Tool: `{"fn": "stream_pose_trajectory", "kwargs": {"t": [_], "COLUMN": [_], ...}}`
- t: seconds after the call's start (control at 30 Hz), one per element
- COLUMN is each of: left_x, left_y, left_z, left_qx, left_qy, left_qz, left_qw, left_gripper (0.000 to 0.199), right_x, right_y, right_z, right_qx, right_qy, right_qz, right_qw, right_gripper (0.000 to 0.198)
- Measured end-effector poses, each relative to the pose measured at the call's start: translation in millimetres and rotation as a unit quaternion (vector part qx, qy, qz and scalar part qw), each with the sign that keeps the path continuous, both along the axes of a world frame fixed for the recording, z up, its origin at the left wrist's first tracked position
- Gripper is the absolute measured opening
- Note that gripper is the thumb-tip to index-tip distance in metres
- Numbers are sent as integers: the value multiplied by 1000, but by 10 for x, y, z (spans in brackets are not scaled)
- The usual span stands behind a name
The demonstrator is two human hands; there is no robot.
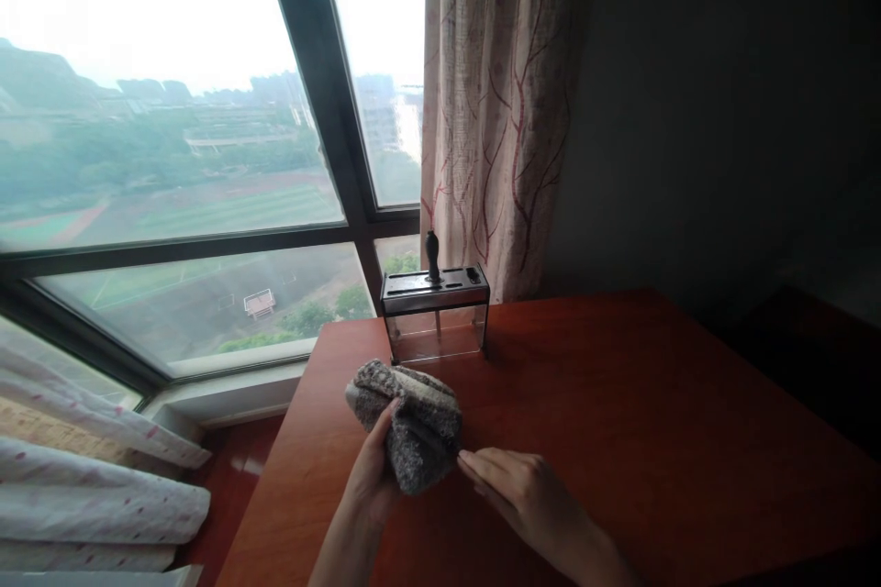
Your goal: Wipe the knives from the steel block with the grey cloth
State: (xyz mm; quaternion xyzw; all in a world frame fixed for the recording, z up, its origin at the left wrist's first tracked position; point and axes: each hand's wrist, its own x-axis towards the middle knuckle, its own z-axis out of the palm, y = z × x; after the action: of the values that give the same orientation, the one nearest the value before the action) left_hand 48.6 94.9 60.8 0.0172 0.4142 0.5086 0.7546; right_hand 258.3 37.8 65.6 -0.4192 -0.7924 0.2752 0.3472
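Observation:
A grey, fluffy cloth [423, 440] is bunched up above the table, with a paler strip along its upper side. My left hand [378, 459] is closed on it from the left, thumb on top and the other fingers hidden beneath. At the cloth's right edge, my right hand [513, 481] has its fingers pressed together; what they grip is hidden. Just behind the cloth stands a clear-walled knife block [435, 298] with a slotted, shiny top. One dark handle [432, 257] sticks upright out of it.
The reddish-brown wooden table [606, 404] reaches to a window [206, 243] at the left and back. A patterned curtain [496, 110] hangs behind the table, and another curtain [103, 495] is at lower left. A dark wall [708, 110] fills the right.

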Motion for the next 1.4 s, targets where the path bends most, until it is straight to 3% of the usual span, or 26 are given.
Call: {"fn": "stream_pose_trajectory", "kwargs": {"t": [0.2, 0.43, 0.7, 1.13, 1.3, 1.4], "left_x": [24, -13, -33, 17, 12, 13], "left_y": [8, -47, -81, -63, -36, -31], "left_z": [-18, 74, 110, 101, 52, 29], "left_qx": [-1, 41, 41, 12, -16, -17], "left_qy": [45, 25, 27, 51, 32, 1], "left_qz": [30, -9, -14, 37, 60, 80], "left_qw": [999, 999, 999, 998, 998, 997], "left_gripper": [38, 45, 45, 31, 27, 26], "right_x": [24, 14, 26, -2, 22, 12], "right_y": [-18, 7, 41, 8, -34, -76], "right_z": [9, 5, -75, 1, 50, 69], "right_qx": [7, 55, 88, 14, -47, -119], "right_qy": [-10, -18, -60, -11, 4, 34], "right_qz": [24, -16, -5, 16, 43, 40], "right_qw": [1000, 998, 994, 1000, 998, 992], "right_gripper": [33, 29, 30, 32, 34, 32]}}
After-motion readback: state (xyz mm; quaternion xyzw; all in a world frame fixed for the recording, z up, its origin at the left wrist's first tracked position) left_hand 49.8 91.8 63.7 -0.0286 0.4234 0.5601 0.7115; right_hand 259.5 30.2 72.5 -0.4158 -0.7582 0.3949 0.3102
